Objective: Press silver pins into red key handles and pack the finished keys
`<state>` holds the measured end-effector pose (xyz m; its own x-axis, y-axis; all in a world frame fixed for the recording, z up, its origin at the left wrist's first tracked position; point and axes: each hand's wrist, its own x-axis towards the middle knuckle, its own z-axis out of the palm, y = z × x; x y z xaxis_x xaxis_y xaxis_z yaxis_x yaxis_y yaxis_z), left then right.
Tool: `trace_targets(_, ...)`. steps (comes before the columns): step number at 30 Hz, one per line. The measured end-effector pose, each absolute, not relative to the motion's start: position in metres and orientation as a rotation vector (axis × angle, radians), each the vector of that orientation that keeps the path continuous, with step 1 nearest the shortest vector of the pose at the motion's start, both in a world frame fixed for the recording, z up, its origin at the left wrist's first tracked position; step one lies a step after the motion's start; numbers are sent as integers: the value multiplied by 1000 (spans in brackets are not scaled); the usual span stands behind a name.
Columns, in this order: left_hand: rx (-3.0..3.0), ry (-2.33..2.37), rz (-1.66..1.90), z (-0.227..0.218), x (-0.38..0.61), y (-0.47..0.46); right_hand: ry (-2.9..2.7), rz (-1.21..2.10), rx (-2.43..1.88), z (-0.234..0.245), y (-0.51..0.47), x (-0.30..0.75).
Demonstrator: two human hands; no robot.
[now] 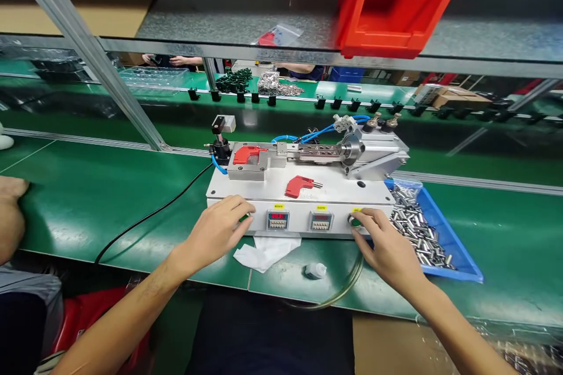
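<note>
My left hand is at the left end of a white press fixture's front panel, fingers stretched over a green push button and thumb apart below. My right hand touches a matching green button at the panel's right end, its fingers and thumb also apart. On top of the press fixture, a red pistol-shaped part sits in the metal nest, in line with the slide. Another red pistol-shaped part with metal pins lies in front of it.
A blue tray of small metal cylinders stands at the right. White cloth, a small white bottle and a clear hose are at the front. A red bin is on the overhead shelf. Another person's arm rests at left.
</note>
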<state>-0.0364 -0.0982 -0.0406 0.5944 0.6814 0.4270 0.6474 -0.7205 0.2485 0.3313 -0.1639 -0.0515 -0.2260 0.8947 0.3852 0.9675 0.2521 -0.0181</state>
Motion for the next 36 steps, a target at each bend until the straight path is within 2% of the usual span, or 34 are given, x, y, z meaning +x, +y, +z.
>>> trace_targets(4,2784,954,859,-25,-5,-94,-2195,-359,-1716,-60,-182,325)
trace_targets(13,2807,822,492,-12,57,-38,-2106,-113,-1666,-82,-196,327)
trace_targets(15,2724,806,523,-11,56,-38,-2105,-96,-1648,-84,-196,328)
trace_targets(18,2421,774,796,-14,44,-58,-2093,-85,-1633,-86,-196,329)
trace_targets(20,2014,684,938,-24,33,-83,-2078,-76,-1626,-88,-195,330)
trace_targets(23,1310,501,923,-47,15,-122,-2074,-83,-1591,-93,-192,331)
trace_targets(26,886,430,894,-69,2,-148,-2066,-101,-1561,-98,-188,332)
trace_targets(36,723,420,962,-84,-13,-144,-2062,-161,-1508,-98,-183,328)
